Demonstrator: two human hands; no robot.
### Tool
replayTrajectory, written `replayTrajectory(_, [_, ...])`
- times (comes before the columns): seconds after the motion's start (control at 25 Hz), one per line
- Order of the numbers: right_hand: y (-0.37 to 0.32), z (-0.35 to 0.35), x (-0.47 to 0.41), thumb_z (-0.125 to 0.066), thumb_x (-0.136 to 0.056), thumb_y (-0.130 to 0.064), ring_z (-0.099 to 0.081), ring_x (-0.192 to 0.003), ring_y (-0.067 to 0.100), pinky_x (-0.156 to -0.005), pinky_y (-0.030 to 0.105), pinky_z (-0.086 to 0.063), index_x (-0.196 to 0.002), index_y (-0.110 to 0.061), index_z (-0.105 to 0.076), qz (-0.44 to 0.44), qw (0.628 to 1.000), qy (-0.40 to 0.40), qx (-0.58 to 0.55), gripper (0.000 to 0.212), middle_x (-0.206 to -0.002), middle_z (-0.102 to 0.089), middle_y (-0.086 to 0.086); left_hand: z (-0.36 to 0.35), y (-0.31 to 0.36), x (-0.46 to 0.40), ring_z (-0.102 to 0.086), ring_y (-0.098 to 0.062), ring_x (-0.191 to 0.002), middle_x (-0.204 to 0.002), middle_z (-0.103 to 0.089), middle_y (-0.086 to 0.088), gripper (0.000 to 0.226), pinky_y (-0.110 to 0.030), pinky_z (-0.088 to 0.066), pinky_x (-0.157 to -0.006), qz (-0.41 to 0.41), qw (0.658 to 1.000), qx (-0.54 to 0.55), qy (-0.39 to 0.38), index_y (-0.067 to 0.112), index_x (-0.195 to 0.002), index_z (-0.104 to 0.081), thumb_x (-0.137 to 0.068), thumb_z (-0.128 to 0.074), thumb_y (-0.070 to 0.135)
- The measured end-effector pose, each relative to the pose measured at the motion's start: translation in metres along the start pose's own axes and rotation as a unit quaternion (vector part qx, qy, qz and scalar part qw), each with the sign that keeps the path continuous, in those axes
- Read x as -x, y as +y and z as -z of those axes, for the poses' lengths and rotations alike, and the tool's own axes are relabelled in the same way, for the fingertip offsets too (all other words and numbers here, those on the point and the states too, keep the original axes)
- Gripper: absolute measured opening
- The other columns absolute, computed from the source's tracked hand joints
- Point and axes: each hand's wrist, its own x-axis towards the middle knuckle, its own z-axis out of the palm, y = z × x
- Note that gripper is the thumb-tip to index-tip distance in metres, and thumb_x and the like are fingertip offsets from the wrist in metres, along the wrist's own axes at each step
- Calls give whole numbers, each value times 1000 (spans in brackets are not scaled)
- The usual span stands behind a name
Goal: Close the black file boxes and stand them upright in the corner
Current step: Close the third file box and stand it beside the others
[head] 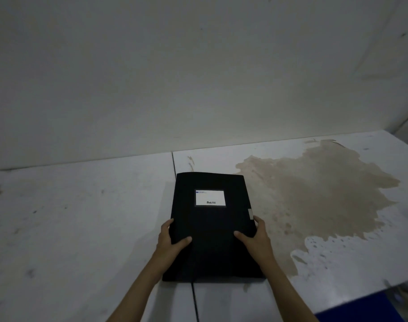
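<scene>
File box [212,228] | closed, flat on table [82,217] | gripped between both hands [171,238]

two bare forearms, no sleeves visible, left hand [171,238] and right hand [256,238] bare, ungloved, short nails

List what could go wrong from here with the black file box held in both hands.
1. The brown stain spreads over the table just right of the black file box; if it is wet, which I cannot tell, setting the box there could soil it.
2. The left hand and right hand grip only the side edges, thumbs on top; tipping it upright might let it slip.
3. The small clasp at the right edge may not be fastened, so the box could open when raised.
</scene>
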Motion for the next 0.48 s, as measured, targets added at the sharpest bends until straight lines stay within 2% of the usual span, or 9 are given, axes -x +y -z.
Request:
replayTrajectory(0.24, [-73, -96, 25, -74, -76, -15, -54, -91, 7, -68, 8, -44, -133, -26, -35, 108, 992, -70, -17, 70, -117, -56, -2, 111, 3, 38, -46, -26, -118, -142, -31, -10, 66, -39, -48, -94, -23, 982, 84, 168, 31, -134, -25, -83, -66, 22])
replayTrajectory(0.32, [-101, -138, 42, -74, -76, -14, -55, -97, 10, -77, 12, -45, -131, -28, -35, 142, 985, -95, -27, 69, -118, -54, -4, 159, 1, 55, -46, -25, -115, -141, -31, -11, 69, -38, -46, -93, -24, 966, 116, 230, 31, -137, -24, -83, -66, 24])
replayTrajectory(0.4, [-130, -185, 65, -73, -76, -13, -53, -107, 14, -90, 24, -45, -132, -31, -35, 182, 974, -131, -34, 70, -123, -52, -6, 213, -4, 75, -47, -28, -117, -141, -33, -11, 66, -43, -45, -98, -35, 945, 156, 286, 31, -138, -25, -84, -64, 27])
replayTrajectory(0.48, [-156, -231, 89, -73, -76, -15, -50, -110, 12, -91, 26, -44, -130, -36, -34, 214, 962, -163, -40, 70, -124, -49, -11, 262, -11, 94, -49, -29, -118, -142, -36, -11, 59, -46, -45, -100, -45, 927, 197, 315, 29, -136, -31, -86, -61, 31])
